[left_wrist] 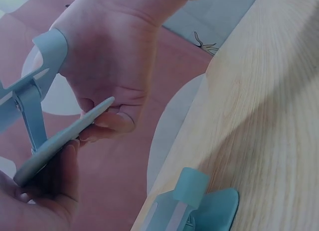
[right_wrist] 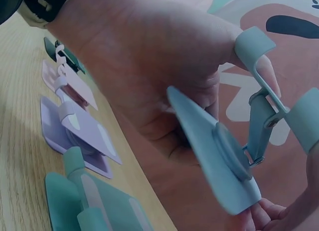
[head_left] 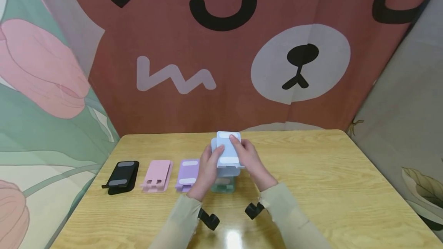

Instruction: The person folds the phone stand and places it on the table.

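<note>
A light blue folding phone stand (head_left: 228, 151) is held up above the table between both hands. My left hand (head_left: 206, 168) grips its left side, thumb on the upper plate. My right hand (head_left: 252, 160) grips the right side, its thumb near the plate's top pad. In the right wrist view, the stand's base (right_wrist: 204, 146) is tilted, with a hinged arm (right_wrist: 260, 124) joining it to the upper plate. Both hands also show around the stand in the left wrist view. Beneath, a green phone stand (head_left: 223, 186) lies on the table, partly hidden.
To the left on the wooden table (head_left: 311, 187) lie a purple phone stand (head_left: 188, 172), a pink one (head_left: 158, 172) and a black one (head_left: 124, 176) in a row. Behind the table hangs a bear-printed cloth (head_left: 235, 103).
</note>
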`<state>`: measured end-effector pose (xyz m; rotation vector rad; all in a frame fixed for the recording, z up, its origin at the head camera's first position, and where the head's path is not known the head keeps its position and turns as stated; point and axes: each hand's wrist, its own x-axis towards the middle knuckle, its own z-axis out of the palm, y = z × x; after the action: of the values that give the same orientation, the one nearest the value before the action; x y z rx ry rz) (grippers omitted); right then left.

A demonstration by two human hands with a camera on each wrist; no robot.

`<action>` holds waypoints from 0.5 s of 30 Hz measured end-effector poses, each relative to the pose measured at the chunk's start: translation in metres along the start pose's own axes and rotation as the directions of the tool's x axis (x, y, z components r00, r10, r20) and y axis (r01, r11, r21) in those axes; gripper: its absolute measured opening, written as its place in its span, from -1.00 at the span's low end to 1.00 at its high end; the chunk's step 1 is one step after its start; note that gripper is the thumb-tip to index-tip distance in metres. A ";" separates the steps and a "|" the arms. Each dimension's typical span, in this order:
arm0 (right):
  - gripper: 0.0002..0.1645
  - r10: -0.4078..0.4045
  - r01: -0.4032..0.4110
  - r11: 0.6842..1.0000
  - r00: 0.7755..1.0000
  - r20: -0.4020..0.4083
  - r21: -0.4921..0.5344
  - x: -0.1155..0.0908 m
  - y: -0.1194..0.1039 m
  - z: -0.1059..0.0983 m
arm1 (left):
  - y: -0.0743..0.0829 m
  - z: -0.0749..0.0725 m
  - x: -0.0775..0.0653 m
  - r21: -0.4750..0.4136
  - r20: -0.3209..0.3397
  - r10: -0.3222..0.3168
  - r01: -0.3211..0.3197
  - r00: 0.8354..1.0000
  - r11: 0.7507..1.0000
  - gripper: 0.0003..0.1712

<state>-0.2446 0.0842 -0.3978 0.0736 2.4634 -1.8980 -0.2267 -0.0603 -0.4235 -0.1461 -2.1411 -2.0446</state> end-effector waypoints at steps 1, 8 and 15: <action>-0.03 -0.006 0.006 1.000 1.000 -0.002 0.001 0.000 0.001 0.000 | 0.000 0.000 0.000 -0.006 0.002 0.002 -0.002 1.000 1.000 -0.40; -0.07 -0.026 0.026 0.999 1.000 -0.004 0.020 0.001 0.004 0.000 | -0.002 0.001 0.001 -0.030 0.006 0.006 -0.006 1.000 1.000 -0.43; -0.11 -0.022 0.023 1.000 1.000 -0.007 0.022 0.001 0.008 0.002 | -0.005 0.001 0.000 -0.040 0.015 0.009 -0.008 1.000 0.999 -0.49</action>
<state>-0.2454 0.0848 -0.4061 0.0532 2.4588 -1.9367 -0.2279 -0.0596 -0.4282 -0.1761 -2.1055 -2.0882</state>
